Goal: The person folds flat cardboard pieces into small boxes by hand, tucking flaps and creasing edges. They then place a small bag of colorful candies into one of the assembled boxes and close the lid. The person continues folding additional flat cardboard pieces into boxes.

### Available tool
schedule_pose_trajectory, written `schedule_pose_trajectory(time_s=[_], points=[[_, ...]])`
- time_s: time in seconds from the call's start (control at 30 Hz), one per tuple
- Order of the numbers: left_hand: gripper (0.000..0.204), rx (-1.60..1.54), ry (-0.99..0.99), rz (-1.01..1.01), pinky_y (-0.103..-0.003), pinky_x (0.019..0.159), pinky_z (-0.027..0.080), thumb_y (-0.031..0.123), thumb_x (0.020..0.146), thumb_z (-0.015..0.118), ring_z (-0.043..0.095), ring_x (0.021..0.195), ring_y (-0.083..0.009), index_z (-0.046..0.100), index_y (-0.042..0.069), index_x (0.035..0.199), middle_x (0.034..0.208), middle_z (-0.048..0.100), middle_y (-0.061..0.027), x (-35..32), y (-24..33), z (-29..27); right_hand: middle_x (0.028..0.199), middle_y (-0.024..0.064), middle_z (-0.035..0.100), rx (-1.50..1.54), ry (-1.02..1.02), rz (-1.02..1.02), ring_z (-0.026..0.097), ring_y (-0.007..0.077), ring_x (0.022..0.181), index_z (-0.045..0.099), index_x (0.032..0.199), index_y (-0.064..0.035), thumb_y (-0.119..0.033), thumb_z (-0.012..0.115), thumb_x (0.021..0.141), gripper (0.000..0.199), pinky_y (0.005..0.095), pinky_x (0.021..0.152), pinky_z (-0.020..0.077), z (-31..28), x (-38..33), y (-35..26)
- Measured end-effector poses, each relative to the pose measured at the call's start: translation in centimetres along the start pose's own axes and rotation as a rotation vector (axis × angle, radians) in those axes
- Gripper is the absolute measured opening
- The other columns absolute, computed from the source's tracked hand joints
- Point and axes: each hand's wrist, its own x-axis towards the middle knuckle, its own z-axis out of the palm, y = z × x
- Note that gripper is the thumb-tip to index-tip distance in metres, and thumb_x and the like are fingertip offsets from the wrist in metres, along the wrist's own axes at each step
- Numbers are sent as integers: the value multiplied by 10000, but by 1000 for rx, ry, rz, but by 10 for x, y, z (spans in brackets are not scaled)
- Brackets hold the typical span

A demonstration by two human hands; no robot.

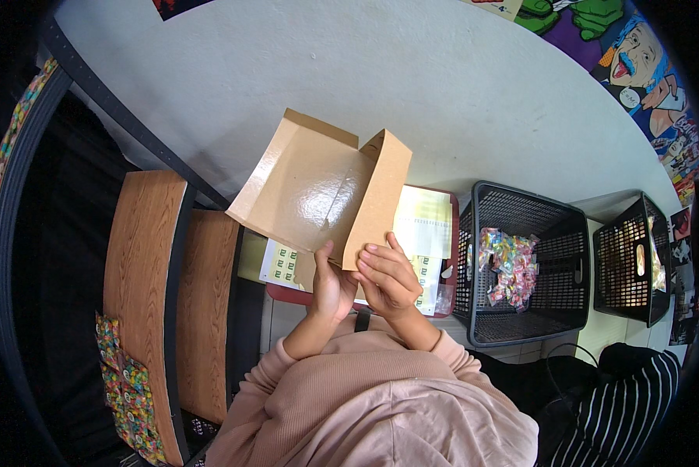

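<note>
- With fingers of left hand (334, 292) and right hand (392, 284), gripping an open cardboard box (381, 191) by its near edge.
- Held tilted above printed sheets (426, 222).
- Left of a black crate (558, 233).

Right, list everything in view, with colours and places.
Open cardboard box: one, brown, centre, in both hands
Label sheets: at least two, pale, partly hidden by the box
Red-edged surface: one, dark red, under the sheets
Large basket: one, black, right of the sheets
Wrapped sweets: many, multicoloured, inside the large basket
Smaller basket: one, black, far right
Wood-grain boards: two, brown, left
Filled packs: several, multicoloured, lower left
Frame bar: one, black, upper left
Dark cloth: count unclear, black, left
Wall: one, white, behind
Posters: several, multicoloured, top and right
Striped cloth: one, black and white, lower right
Top: one, dusty pink, lower centre
Left hand: one, bare, gripping the box
Right hand: one, bare, gripping the box
</note>
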Motion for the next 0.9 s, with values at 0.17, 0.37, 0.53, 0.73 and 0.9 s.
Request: schedule_pose_trajectory(time_s=[0.17, 0.37, 0.53, 0.73, 0.9], points=[[477, -6, -44, -13, -291, 857, 412, 388, 863, 288, 497, 983, -178, 421, 1, 1109, 1058, 501, -114, 2, -3, 2, 819, 114, 611, 4, 49, 99, 581, 264, 876, 621, 783, -12, -34, 694, 624, 177, 388, 881, 406, -3, 1, -6], [486, 11, -63, -17, -302, 866, 409, 391, 858, 298, 486, 1005, -199, 404, 0, 1127, 1073, 495, -123, 1, -5, 3, 867, 129, 608, 4, 18, 7, 569, 273, 900, 622, 768, 0, -31, 705, 604, 187, 377, 867, 418, -6, -6, 1], [456, 14, -48, -17, -325, 871, 397, 366, 843, 344, 480, 1016, -198, 392, 28, 1145, 1089, 492, -107, 1, -3, 2, 906, 147, 586, -37, -48, -43, 549, 272, 921, 615, 840, 0, -118, 643, 699, 186, 376, 848, 420, -17, -1, 0], [398, 31, -7, 9, -323, 845, 389, 308, 802, 440, 485, 1004, -178, 431, 83, 1130, 1098, 496, -52, -8, 9, -9, 1084, 173, 473, -114, 176, 270, 460, 271, 1015, 471, 1121, 13, -159, 543, 749, 416, 376, 864, 363, -49, 31, 26], [380, 154, -30, -54, -326, 832, 392, 291, 794, 442, 492, 982, -196, 440, 76, 1107, 1076, 495, -72, -6, 1, -17, 1073, 154, 522, 250, 124, 502, 477, 236, 1028, 503, 1091, 33, -124, 482, 821, 314, 321, 881, 352, -70, 47, 40]])
